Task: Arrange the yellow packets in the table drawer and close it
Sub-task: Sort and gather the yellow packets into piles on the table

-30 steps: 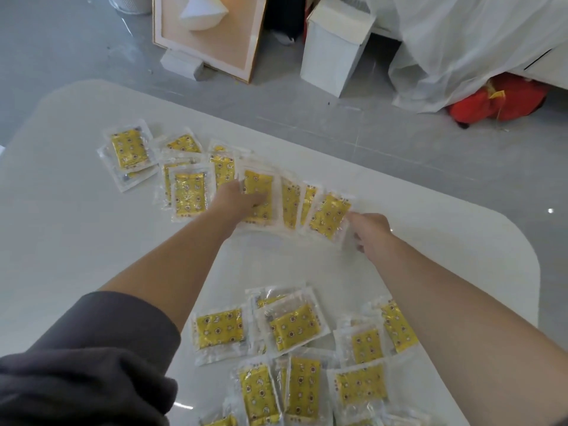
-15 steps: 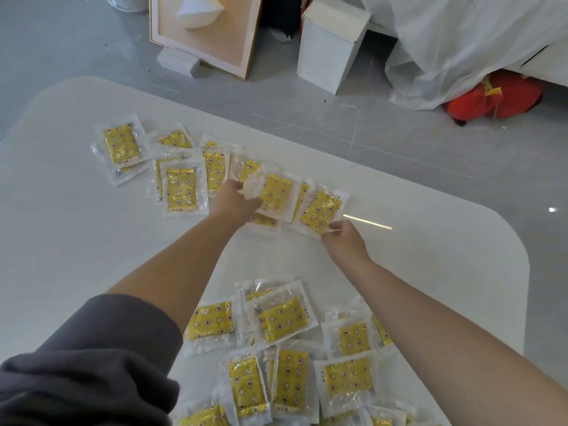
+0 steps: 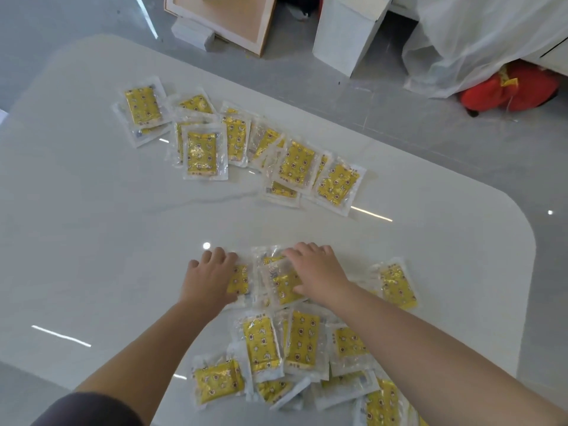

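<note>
The yellow packets [image 3: 295, 339], flat patterned sachets sealed in clear plastic wrappers, lie in two loose groups on the glossy white worktop [image 3: 92, 241]. One overlapping group sits by the near edge, toward the right corner; the other [image 3: 201, 153] stretches in a ragged row along the far edge, well apart from the first. Both hands are set palm down on the far end of the near group, close together but not touching. The left hand [image 3: 212, 278] rests on one packet [image 3: 241, 279], its fingers bent over the packet's far edge onto the worktop. The right hand [image 3: 316, 272] presses with spread fingers on the neighbouring overlapped packets [image 3: 284, 287]. A dark grey sleeve [image 3: 89, 410] covers the left upper arm. Beyond the far edge, on the grey floor [image 3: 430, 142], stand a white cardboard box [image 3: 344, 32], a wood-framed panel [image 3: 221, 20], a draped white sheet [image 3: 476, 41] and a red bundle [image 3: 507, 90].
</note>
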`<action>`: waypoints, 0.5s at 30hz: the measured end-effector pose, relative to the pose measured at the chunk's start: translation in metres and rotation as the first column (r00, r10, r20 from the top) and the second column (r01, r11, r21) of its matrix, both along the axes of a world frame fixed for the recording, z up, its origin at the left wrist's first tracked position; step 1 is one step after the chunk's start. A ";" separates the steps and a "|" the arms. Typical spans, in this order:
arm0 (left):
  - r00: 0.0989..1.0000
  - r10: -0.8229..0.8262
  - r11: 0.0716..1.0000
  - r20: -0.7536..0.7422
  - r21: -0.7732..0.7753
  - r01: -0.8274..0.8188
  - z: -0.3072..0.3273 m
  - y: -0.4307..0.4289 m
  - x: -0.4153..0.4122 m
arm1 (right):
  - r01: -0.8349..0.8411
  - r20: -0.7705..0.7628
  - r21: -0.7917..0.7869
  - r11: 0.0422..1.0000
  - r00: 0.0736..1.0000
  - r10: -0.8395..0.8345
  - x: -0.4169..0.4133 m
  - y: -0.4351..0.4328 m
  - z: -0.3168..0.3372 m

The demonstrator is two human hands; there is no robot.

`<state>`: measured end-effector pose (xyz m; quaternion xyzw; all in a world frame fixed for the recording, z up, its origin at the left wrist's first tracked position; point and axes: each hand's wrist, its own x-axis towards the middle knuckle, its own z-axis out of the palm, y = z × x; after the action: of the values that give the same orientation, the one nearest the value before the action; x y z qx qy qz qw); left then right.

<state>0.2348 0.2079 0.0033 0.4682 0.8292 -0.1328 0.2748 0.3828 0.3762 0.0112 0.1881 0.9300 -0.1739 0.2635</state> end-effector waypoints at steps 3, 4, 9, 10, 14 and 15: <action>0.999 0.003 1.000 -0.047 0.002 -0.003 -0.011 0.000 -0.003 | -0.071 0.001 0.088 0.994 0.997 0.072 -0.010 -0.007 -0.007; 0.999 0.033 0.999 -0.029 -0.005 -0.033 -0.013 0.000 -0.005 | -0.071 0.021 0.096 0.993 0.997 0.069 -0.014 -0.007 -0.008; 0.960 0.213 0.977 0.181 -0.033 -0.210 -0.006 -0.005 -0.020 | -0.098 0.148 0.072 0.993 0.985 0.087 -0.023 -0.004 0.001; 0.932 0.273 0.962 0.239 -0.054 -0.268 -0.003 -0.008 -0.024 | -0.106 0.173 0.051 0.993 0.980 0.096 -0.023 -0.004 0.005; 0.853 0.348 0.935 0.390 -0.084 -0.344 0.006 -0.012 -0.036 | -0.033 0.249 -0.107 0.994 0.967 0.059 -0.022 0.000 0.014; 0.847 0.326 0.944 0.420 -0.091 -0.318 0.008 -0.012 -0.038 | -0.035 0.285 -0.146 0.989 0.956 0.076 -0.023 0.002 0.012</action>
<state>0.1971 0.1956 0.0109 0.3377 0.8137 0.0141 0.4729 0.3599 0.3786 0.0236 0.1666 0.8719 -0.2016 0.4140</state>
